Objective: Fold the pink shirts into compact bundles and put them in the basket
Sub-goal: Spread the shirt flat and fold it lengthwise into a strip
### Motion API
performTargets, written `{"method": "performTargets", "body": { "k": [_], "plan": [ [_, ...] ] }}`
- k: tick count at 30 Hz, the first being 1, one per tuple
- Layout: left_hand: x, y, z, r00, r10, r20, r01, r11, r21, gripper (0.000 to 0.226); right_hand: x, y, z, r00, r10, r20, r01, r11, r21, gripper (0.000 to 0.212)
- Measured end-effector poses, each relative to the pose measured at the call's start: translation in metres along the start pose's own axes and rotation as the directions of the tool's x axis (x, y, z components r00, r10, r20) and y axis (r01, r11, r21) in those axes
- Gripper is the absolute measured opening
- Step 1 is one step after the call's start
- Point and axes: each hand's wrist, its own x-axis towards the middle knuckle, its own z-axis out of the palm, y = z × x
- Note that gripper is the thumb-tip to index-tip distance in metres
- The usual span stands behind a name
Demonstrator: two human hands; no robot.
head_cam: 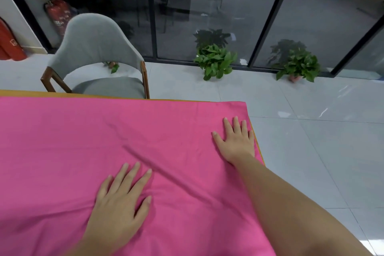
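We've got the pink fabric (104, 141) spread flat over most of the table (258, 145), which shows only as an orange strip at the far and right edges; we can't tell collar or sleeves, so which way it points isn't readable; its long axis looks to run left-right across the table, w/ a low crease running diagonally near the middle. Step in hand, as we judge it: smoothing before the first fold; next move prob. needs us to grip an edge and bring it over evenly. Left hand (118, 203) lies flat, fingers spread, palm down near the centre; right hand (236, 141) likewise flat and spread, pressing the cloth at the right edge. No basket in view.
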Motion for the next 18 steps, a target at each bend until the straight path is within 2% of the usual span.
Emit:
{"method": "performTargets", "body": {
  "k": [3, 5, 7, 8, 10, 11, 15, 18],
  "plan": [
    [0.001, -0.008, -0.003, 0.991, 0.112, 0.070, -0.117, 0.990, 0.075, 0.062, 0.004, 0.008, -0.003, 1.000, -0.024, 0.003, 0.024, 0.999, -0.025, 0.072],
    [0.004, -0.014, -0.010, 0.988, 0.117, 0.097, -0.126, 0.988, 0.089, 0.065, 0.005, 0.010, -0.005, 0.999, -0.032, -0.001, 0.032, 0.999, -0.030, 0.072],
    [0.012, -0.021, -0.015, 0.996, 0.023, 0.080, -0.025, 0.999, 0.026, 0.069, 0.005, 0.011, -0.006, 1.000, -0.020, 0.003, 0.020, 0.999, -0.028, 0.072],
    [0.018, -0.025, -0.018, 0.995, -0.086, 0.056, 0.089, 0.995, -0.043, 0.067, 0.005, 0.011, -0.006, 1.000, -0.010, 0.004, 0.011, 1.000, -0.029, 0.073],
    [0.033, -0.034, -0.025, 0.951, -0.305, 0.045, 0.308, 0.940, -0.143, 0.061, 0.003, 0.011, -0.005, 1.000, 0.017, 0.007, -0.017, 0.999, -0.031, 0.074],
    [0.039, -0.039, -0.029, 0.928, -0.371, 0.044, 0.373, 0.915, -0.152, 0.059, 0.002, 0.011, -0.005, 1.000, 0.026, 0.009, -0.026, 0.999, -0.034, 0.075],
    [0.059, -0.062, -0.039, 0.897, -0.433, 0.087, 0.437, 0.899, -0.029, 0.066, 0.000, 0.009, -0.010, 0.997, 0.058, 0.051, -0.054, 0.996, -0.073, 0.076],
    [0.075, -0.079, -0.044, 0.886, -0.461, 0.055, 0.464, 0.881, -0.095, 0.061, 0.001, -0.013, -0.022, 1.000, 0.023, 0.009, -0.022, 0.994, -0.109, 0.072]
  ]
}}
